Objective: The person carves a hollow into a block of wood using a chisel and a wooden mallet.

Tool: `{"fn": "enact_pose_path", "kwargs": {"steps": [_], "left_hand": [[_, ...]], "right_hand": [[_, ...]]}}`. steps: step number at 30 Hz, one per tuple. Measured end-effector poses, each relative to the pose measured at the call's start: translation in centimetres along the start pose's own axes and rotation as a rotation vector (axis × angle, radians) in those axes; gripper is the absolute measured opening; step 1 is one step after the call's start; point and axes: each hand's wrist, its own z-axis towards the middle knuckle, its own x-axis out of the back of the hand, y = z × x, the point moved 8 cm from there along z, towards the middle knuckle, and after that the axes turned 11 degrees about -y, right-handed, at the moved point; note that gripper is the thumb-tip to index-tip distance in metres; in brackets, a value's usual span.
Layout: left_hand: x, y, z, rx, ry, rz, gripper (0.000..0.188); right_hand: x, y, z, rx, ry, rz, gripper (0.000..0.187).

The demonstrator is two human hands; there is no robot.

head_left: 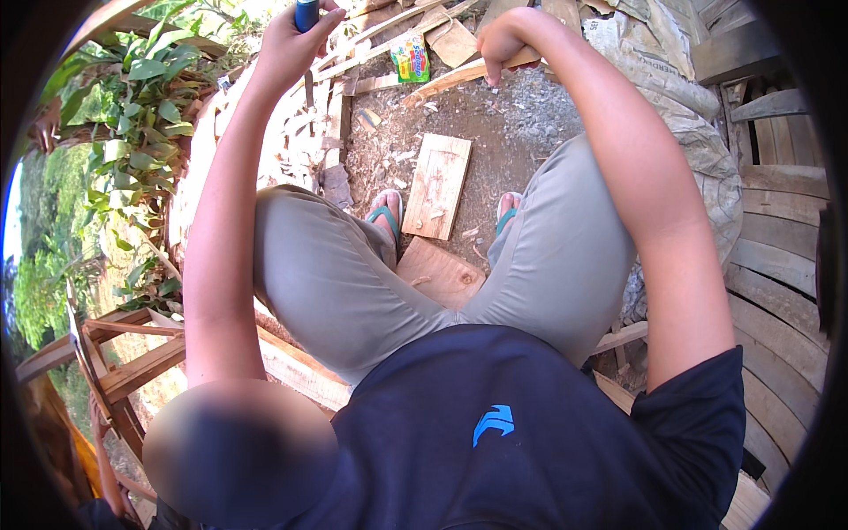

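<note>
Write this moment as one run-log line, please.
left hand: grips blue handle | right hand: holds wood strip | between feet: flat board | beyond wood strip: colourful packet

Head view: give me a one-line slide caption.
Left hand gripping a blue handle, right hand holding a wood strip, a board lying on the ground.

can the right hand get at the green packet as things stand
Probably yes, if it lets go first: the green packet lies close by with nothing visible covering it, but the right hand appears to be gripping a strip of wood.
</note>
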Motion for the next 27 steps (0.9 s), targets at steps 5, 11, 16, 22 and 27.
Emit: {"fn": "enact_pose_path", "kwargs": {"steps": [5,11,16,22,27], "left_hand": [[0.1,0.0,0.0,0.019,0.005,0.045,0.030],[0.6,1.5,-0.5,0.002,0.059,-0.014,0.020],[1.3,1.0,-1.0,0.035,0.084,-0.066,0.020],[1.9,0.3,-1.5,0.034,0.061,-0.048,0.018],[3.1,-1.1,-1.3,-0.043,0.099,-0.132,0.018]], "right_hand": [[-1.1,-3.4,0.2,-0.043,0.197,-0.407,0.054],[-4.9,-8.6,1.6,-0.081,0.223,-0.767,0.056],[-7.0,-12.3,2.8,0.004,0.360,-0.958,0.038],[-8.7,-13.5,1.5,0.069,0.409,-0.882,0.034],[-8.6,-14.6,3.9,0.144,0.582,-0.841,0.023]]}}
